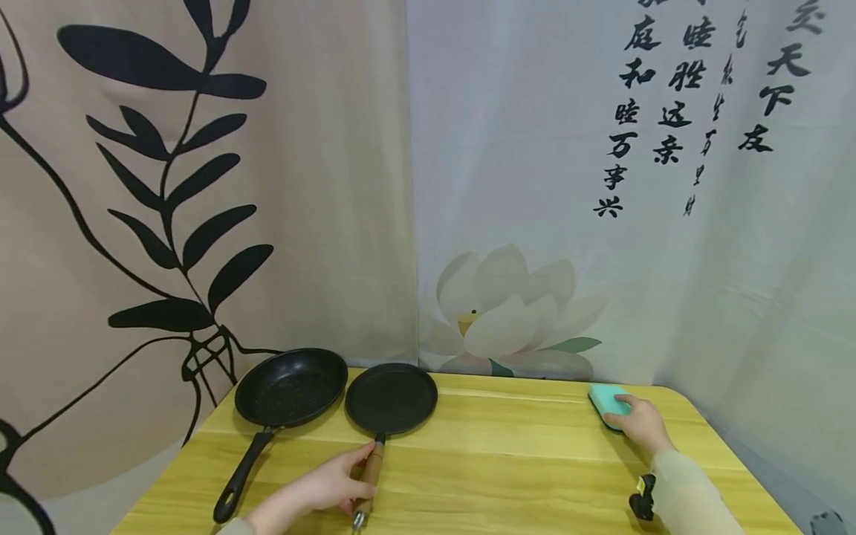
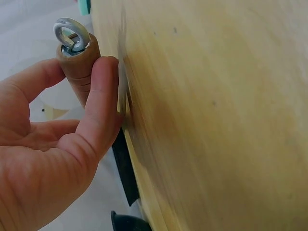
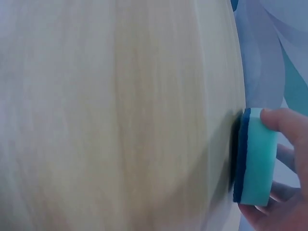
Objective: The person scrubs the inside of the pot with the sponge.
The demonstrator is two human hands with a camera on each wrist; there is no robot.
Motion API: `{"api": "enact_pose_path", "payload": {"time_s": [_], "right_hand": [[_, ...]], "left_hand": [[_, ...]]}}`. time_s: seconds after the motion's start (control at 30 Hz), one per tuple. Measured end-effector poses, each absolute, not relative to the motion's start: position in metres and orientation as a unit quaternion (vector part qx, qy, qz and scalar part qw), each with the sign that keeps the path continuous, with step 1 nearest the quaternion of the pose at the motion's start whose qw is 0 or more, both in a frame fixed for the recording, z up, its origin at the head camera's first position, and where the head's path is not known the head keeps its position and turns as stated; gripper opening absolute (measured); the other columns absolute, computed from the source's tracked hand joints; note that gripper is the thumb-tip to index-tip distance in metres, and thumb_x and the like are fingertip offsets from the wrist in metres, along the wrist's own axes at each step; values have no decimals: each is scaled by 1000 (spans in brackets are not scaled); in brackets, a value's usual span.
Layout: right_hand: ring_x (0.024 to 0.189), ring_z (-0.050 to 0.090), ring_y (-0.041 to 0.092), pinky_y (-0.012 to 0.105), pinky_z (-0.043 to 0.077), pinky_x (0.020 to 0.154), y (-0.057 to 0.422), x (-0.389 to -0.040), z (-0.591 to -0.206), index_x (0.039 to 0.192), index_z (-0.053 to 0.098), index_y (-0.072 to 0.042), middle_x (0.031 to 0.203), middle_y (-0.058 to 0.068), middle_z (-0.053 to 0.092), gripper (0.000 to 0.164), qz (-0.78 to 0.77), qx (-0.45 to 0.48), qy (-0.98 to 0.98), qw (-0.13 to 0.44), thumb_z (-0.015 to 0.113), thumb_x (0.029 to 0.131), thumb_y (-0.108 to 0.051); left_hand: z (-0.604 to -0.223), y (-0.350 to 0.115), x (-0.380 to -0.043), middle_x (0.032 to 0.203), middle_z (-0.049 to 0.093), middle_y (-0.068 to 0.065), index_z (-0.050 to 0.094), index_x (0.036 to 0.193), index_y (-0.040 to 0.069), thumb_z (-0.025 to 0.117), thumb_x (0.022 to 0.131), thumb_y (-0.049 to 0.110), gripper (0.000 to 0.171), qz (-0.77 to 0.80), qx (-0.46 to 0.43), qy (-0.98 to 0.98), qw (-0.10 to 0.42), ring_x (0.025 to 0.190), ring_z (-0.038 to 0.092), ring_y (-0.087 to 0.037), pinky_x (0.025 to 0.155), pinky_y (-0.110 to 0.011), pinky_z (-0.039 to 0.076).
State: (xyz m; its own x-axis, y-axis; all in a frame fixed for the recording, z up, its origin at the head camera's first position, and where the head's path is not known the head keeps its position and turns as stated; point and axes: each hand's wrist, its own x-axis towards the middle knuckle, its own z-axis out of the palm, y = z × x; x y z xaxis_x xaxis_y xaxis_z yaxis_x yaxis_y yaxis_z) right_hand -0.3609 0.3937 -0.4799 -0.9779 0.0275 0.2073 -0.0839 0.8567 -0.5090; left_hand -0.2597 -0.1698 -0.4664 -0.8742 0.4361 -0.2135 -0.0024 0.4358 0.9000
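Note:
A flat, shallow black pan [image 1: 391,398] lies near the back edge of the table, its wooden handle [image 1: 371,475] pointing toward me. My left hand [image 1: 328,483] grips that handle between thumb and fingers. In the left wrist view, a metal ring [image 2: 65,30] sticks out of the handle's end past my fingers. At the back right, my right hand [image 1: 643,425] holds a turquoise sponge [image 1: 607,400] by its sides. The right wrist view shows the sponge's dark blue scouring layer [image 3: 242,159] facing the tabletop, with a shadow beside it.
A deeper black frying pan [image 1: 292,388] sits left of the flat pan, rims close together, its black handle [image 1: 244,475] angled toward the front left. The yellow wooden table [image 1: 508,461] ends at a printed curtain [image 1: 535,186] behind it.

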Motion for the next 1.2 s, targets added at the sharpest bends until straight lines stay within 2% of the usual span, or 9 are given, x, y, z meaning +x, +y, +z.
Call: {"api": "enact_pose_path", "payload": {"time_s": [0.33,0.77,1.2], "right_hand": [[114,47,55,62,41,91,384,-356,-473,129,52,13,127,39,50,61,271,42,-955,116,69,89,-29],[118,48,50,61,40,94,345,-353,-460,129,56,8,129,32,53,57,297,96,-941,132,72,86,-26],[117,49,48,60,40,95,309,-356,-465,126,61,2,127,29,55,52,297,156,-931,141,75,84,-25]], "left_hand": [[-466,-171,-260,137,37,-36,21,149,-10,69,88,7,79,522,135,813,221,57,60,-18,55,-32,54],[-465,-168,-260,132,42,-33,21,148,-11,69,88,4,79,526,141,809,221,60,60,-19,55,-32,54],[-467,-164,-258,132,40,-35,20,148,-13,68,88,2,78,535,150,803,216,60,61,-20,54,-33,55]]}}
